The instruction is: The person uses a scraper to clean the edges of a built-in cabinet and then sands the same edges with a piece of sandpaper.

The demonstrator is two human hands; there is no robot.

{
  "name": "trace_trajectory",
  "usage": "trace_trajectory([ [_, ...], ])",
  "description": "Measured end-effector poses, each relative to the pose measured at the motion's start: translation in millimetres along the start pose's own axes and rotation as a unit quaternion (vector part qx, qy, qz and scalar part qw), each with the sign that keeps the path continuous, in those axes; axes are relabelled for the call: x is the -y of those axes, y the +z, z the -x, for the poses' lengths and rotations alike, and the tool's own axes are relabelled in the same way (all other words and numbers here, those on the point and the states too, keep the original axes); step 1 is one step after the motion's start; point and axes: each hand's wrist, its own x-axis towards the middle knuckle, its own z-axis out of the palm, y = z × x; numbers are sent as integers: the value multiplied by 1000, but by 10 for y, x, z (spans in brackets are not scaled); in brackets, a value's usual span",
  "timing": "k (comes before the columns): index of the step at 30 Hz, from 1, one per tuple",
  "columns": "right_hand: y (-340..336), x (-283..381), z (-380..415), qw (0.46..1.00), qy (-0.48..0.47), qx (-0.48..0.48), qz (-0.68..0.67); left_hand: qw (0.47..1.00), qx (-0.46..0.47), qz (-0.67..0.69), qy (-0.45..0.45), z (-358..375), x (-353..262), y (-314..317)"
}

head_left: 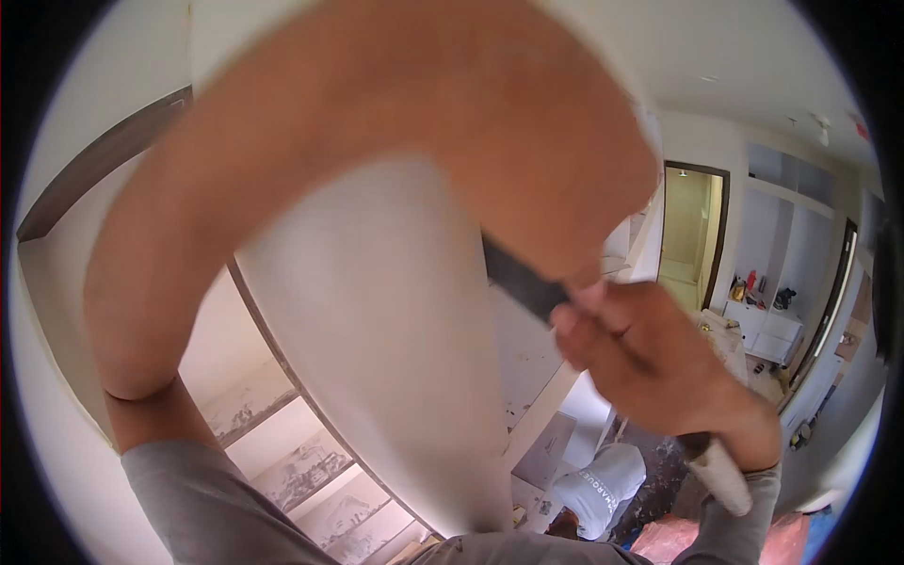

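Note:
My left hand (565, 160) is raised high and close to the camera, bent at the wrist and smeared by motion, with its fingers hidden. Just below it my right hand (650, 358) is closed around a dark, flat strip-like tool (527, 278). One end of the tool runs up behind the left hand. A pale, roll-shaped piece (723, 480) shows below the right wrist, near a dark end that sticks out under the palm. A smooth off-white panel (377, 330) stands upright behind both arms.
Shelves with grey-patterned backs (306, 466) lie low on the left. Below, a person in a white shirt (601, 490) bends over near a dark, stained floor (664, 461). A doorway (692, 231) and a white cabinet holding bottles (763, 325) are at the right.

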Motion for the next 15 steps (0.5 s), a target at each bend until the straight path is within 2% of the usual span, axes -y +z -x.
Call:
trace_trajectory([
  [1, -86, 102, 10, 998, 52, 8, -30, 1000, 0, 4, -5, 24, 32, -11],
  [2, -47, 77, -52, 1000, -11, -11, -6, 1000, -2, 6, -9, 44, 37, -52],
  [5, 114, -132, -210, 994, -93, -21, 60, 1000, -22, -1, -10, 34, -27, -166],
  [9, -69, 87, -108, 1000, 14, -15, -19, 993, -107, 31, -37, 119, 13, -138],
  [11, -23, 48, -182, 999, -40, -21, 19, 993, -68, 14, -97, 41, -125, -181],
  [12, 56, -60, -256, 997, -57, -28, 41, 987, -3, -25, -156, -50, -272, -242],
  [13, 84, -101, -315, 993, -86, -34, 69, 984, -5, -42, -172, -29, -297, -273],
  [14, 20, -50, -280, 996, -62, -26, 58, 981, -6, -59, -187, -6, -327, -302],
  [15, -57, 6, -204, 998, -34, -12, 45, 986, -65, -43, -146, 87, -275, -268],
])
